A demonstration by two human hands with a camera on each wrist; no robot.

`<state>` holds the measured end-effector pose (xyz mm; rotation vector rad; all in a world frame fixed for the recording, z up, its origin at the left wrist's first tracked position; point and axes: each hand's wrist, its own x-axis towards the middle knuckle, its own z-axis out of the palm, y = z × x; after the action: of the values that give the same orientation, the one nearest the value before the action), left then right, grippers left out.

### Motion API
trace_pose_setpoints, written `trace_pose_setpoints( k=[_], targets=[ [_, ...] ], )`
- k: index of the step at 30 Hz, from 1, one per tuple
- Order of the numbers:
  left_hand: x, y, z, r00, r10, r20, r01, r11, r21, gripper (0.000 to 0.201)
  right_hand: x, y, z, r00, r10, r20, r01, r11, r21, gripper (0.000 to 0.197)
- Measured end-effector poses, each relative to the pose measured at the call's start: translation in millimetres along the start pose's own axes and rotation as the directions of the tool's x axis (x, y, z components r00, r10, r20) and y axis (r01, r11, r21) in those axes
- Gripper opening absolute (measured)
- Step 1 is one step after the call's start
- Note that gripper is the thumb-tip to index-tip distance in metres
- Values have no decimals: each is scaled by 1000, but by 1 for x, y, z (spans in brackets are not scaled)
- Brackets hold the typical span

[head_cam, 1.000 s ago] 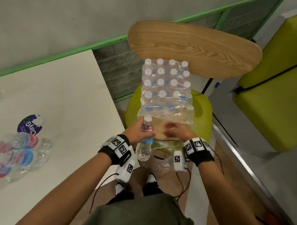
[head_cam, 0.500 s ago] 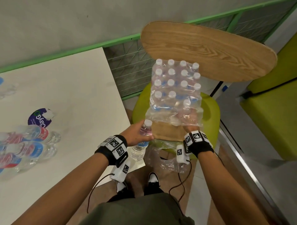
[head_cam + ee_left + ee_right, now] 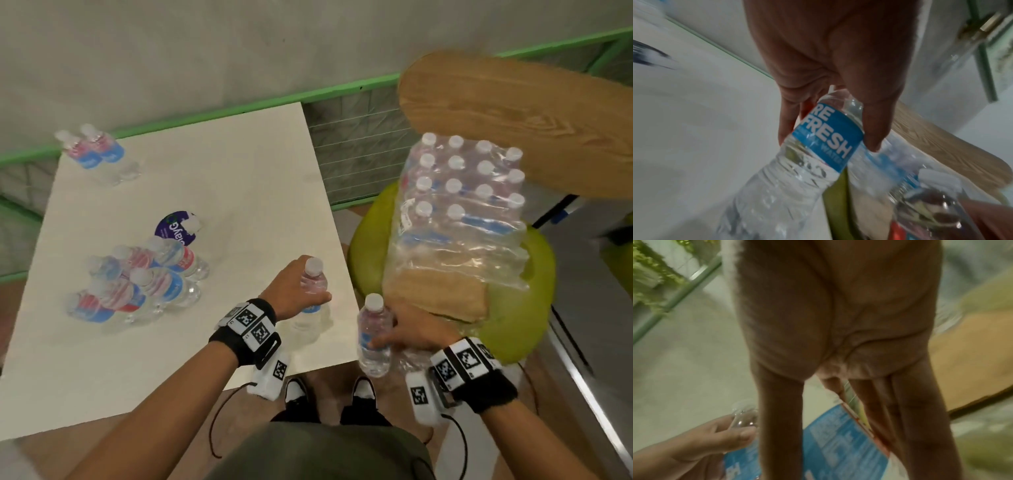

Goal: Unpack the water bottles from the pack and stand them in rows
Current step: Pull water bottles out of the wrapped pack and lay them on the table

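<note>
My left hand grips a clear water bottle with a blue label above the near right corner of the white table. My right hand holds a second bottle just off the table's edge, its blue label under the fingers. The torn shrink-wrapped pack with several white-capped bottles stands on a green chair seat. Several bottles stand grouped on the table's left, two more bottles at its far corner.
The chair's wooden backrest rises behind the pack. A purple round sticker lies on the table beside the group. A green rail and grey wall run behind. Loose wrap and cardboard hang at the pack's front. My shoes are below.
My left hand carried its bottle from the pack's front leftward over the table corner. My right hand came out of the pack's wrap holding a second bottle.
</note>
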<state>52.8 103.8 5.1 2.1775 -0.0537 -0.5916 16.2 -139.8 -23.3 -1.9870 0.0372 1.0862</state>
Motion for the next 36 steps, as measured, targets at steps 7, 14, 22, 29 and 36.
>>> trace_pose_setpoints(
  k=[7,14,22,29,36],
  targets=[
    [-88,-102,-74,924,-243,-295,205,966,-155,50,74,-112,91,974,-227,11,226,966,-122,71],
    [-157,-194,-129,701,-472,-534,298,875,-382,54,119,-194,197,953,-297,65,303,944,-128,73],
    [-179,-248,-165,606,-459,-649,272,887,-373,53,145,-235,275,939,-334,82,342,932,-121,71],
    [-179,-262,-175,672,-417,-612,273,908,-319,57,160,-253,313,926,-378,2,377,924,-67,68],
    [-180,-256,-176,672,-449,-589,256,887,-385,84,163,-259,326,934,-355,-24,355,935,-9,70]
  ],
)
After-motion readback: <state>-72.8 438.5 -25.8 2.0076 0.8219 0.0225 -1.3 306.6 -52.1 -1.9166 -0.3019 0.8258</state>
